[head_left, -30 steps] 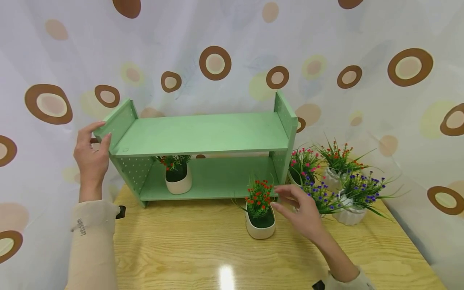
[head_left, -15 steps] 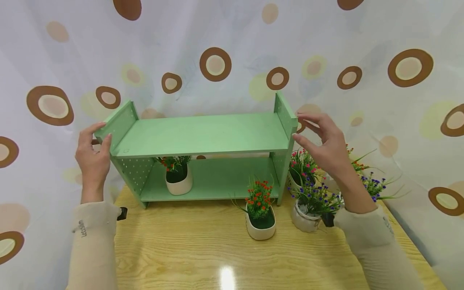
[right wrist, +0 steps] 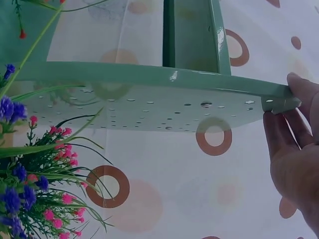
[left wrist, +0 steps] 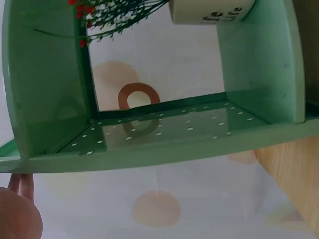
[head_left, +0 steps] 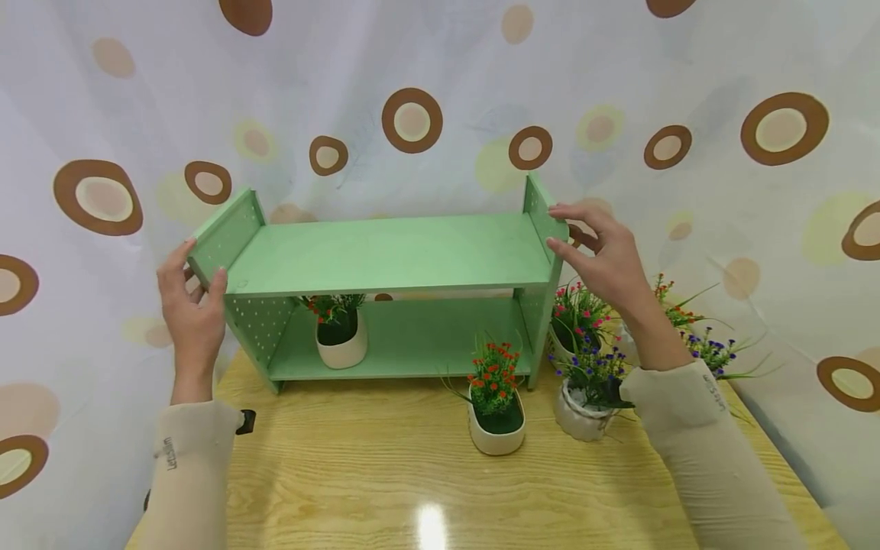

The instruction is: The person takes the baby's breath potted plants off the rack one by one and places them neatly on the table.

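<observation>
A two-tier green shelf rack stands on the wooden table, with perforated side panels. At its left panel, my left hand touches the upper outer side with its fingers; in the left wrist view the thumb stays apart from the panel. My right hand grips the upper right panel, the panel's edge between thumb and fingers, as the right wrist view shows. A white pot with red flowers sits on the lower tier, at left. In front of the rack, another white pot with red flowers stands on the table.
To the right of the rack several potted flowers crowd together. A grey-white pot with purple flowers is at the front, pink flowers behind, and more purple flowers beyond my right forearm. A patterned curtain hangs behind.
My right hand has moved up from beside the front pot to the right panel and now grips it. The left hand and the left panel's upper part have shifted slightly right.
</observation>
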`<state>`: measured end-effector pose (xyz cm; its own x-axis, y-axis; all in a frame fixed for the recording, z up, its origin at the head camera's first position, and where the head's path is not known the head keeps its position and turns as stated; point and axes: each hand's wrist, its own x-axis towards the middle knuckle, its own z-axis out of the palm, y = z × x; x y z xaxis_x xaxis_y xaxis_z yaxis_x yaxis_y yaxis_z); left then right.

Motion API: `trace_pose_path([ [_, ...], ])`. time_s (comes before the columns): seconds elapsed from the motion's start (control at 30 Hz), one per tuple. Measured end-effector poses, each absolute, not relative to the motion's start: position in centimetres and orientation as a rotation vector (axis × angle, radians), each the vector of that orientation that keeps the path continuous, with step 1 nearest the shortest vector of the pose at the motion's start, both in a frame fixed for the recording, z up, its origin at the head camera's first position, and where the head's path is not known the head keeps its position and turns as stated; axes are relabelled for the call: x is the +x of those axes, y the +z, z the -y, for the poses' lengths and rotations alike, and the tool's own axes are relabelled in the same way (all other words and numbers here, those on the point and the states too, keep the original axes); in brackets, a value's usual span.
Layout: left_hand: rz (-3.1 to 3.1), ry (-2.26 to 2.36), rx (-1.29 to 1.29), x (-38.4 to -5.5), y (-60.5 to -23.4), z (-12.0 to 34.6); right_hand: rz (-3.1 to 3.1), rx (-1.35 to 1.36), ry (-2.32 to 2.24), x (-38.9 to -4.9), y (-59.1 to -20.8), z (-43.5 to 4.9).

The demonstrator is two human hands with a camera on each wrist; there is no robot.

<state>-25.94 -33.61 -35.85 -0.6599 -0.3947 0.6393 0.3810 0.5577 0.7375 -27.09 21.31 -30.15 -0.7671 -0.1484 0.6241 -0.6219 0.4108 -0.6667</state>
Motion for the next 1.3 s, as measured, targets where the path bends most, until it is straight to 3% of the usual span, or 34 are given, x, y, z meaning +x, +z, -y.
trace_pose_path([
  [0.33, 1.778, -1.327, -0.153, -24.1, -36.9, 29.8, 2.167, 0.668, 1.396, -27.3, -30.5, -21.5],
  [0.6, 1.733, -1.114, -0.041, -25.7, -44.2, 28.4, 2.145, 0.68, 1.396, -27.3, -30.6, -21.5],
  [0.8, 1.866, -1.163, -0.006, -25.4, -47.5, 26.3, 2.13, 0.683, 1.412, -27.3, -30.6, -21.6],
  [1.3, 2.264, -1.467, 0.041, -25.7, -50.1, 23.8, 2.107, 0.706, 1.431, -27.4, -31.2, -21.4],
])
